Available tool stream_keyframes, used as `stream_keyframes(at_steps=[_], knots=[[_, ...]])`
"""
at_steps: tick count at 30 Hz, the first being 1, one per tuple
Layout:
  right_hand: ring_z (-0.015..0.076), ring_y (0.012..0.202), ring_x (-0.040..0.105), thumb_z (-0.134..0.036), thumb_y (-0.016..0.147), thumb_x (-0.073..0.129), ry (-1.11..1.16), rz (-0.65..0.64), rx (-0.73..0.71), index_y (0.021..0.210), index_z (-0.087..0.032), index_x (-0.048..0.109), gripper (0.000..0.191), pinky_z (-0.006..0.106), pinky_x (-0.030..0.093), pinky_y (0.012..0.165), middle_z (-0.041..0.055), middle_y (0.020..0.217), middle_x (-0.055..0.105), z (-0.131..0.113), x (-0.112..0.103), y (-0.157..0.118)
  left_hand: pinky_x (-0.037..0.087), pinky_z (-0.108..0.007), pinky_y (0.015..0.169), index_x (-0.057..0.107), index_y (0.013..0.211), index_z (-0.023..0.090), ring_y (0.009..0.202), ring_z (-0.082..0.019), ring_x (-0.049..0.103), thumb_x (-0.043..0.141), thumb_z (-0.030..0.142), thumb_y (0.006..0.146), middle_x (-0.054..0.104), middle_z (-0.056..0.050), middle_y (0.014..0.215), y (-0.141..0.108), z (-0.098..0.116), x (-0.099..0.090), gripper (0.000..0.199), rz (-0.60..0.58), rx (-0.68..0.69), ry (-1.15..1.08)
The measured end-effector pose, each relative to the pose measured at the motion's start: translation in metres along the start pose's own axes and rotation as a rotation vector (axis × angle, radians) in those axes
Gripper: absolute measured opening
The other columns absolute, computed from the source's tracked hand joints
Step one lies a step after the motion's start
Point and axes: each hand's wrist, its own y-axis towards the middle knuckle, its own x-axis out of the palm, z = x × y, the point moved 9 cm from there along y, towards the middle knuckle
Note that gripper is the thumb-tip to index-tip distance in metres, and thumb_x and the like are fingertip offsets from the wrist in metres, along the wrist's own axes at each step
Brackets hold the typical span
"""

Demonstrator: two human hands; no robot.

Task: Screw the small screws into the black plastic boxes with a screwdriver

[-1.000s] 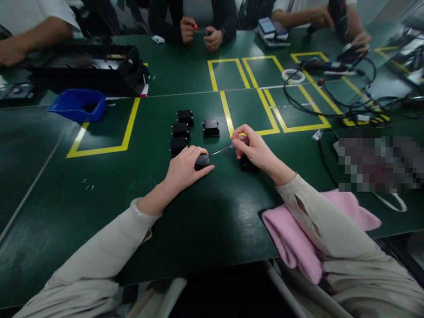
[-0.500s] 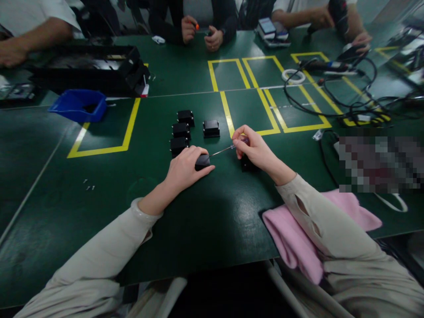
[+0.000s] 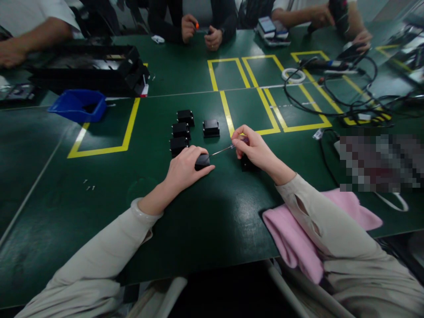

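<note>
The table [image 3: 212, 221] lies open nearby — black boxes [image 3: 180, 130] beyond, pink cloth [image 3: 289, 240] rightward.

Near the middle of the frame, the left hand [image 3: 185, 167] wraps around a black block [image 3: 202, 162] at the green table [image 3: 212, 221]. The right hand [image 3: 252, 148] grips a screwdriver [image 3: 222, 150] slanting down to that block; its tip seems to touch the block's right end, too small to be sure. A dark piece [image 3: 247, 164] sits partly hidden beneath the right hand. Just above the left hand, 3 black units [image 3: 180, 130] form a column, with 1 lone unit [image 3: 211, 128] to their right. A blue bin [image 3: 74, 110] lies upper left, a pink cloth [image 3: 291, 236] lower right, black cables [image 3: 347, 106] upper right. Along the top edge are 3 people [image 3: 213, 39].
</note>
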Motion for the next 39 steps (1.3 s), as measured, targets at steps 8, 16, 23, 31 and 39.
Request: stream_keyframes(at_steps=[8,16,23,31,39], knots=[[0.0093,0.049,0.057,-0.031,0.101,0.064,0.007,-0.016,-0.012,0.098,-0.022,0.052,0.015,0.023,0.042,0.052,-0.0101,0.058,0.053,0.0002,0.0007,0.0007,0.054,-0.043,0.09,0.063,0.115,0.021,0.106,-0.031,0.066,0.068,0.052,0.097,0.07,-0.01,0.114,0.0,0.0005,0.0002,0.036,0.002,0.009,0.006],[0.0098,0.045,0.055,-0.043,0.102,0.065,0.0,-0.024,0.011,0.095,-0.022,0.051,0.025,0.022,0.037,0.047,-0.0122,0.051,0.044,0.0023,0.001,0.0004,0.053,-0.042,0.089,0.063,0.115,0.021,0.105,-0.03,0.066,0.068,0.052,0.097,0.07,-0.01,0.112,-0.0005,0.0008,-0.0003,0.036,0.02,0.019,0.01],[0.0083,0.05,0.058,-0.025,0.098,0.065,0.005,-0.018,-0.033,0.099,-0.022,0.051,0.014,0.022,0.042,0.052,-0.01,0.06,0.055,-0.0014,0.0006,0.0006,0.053,-0.042,0.088,0.063,0.115,0.02,0.105,-0.031,0.066,0.068,0.052,0.097,0.07,-0.01,0.113,-0.0003,0.0009,-0.0009,0.036,0.012,0.013,-0.003],[0.0083,0.049,0.057,-0.025,0.101,0.06,0.025,-0.023,-0.033,0.099,-0.022,0.051,0.01,0.022,0.042,0.051,-0.0107,0.057,0.053,-0.0015,0.0011,0.0002,0.054,-0.043,0.089,0.063,0.114,0.021,0.105,-0.031,0.066,0.068,0.051,0.097,0.07,-0.01,0.113,-0.0001,0.0011,-0.0008,0.036,0.012,0.008,-0.001],[0.0089,0.045,0.054,-0.034,0.103,0.06,0.027,-0.029,-0.006,0.097,-0.023,0.05,0.016,0.022,0.04,0.049,-0.0129,0.052,0.045,0.0018,0.0015,0.001,0.054,-0.043,0.09,0.063,0.115,0.021,0.106,-0.031,0.066,0.069,0.052,0.097,0.07,-0.01,0.114,0.0001,0.0003,-0.0001,0.036,0.015,0.005,0.012]])
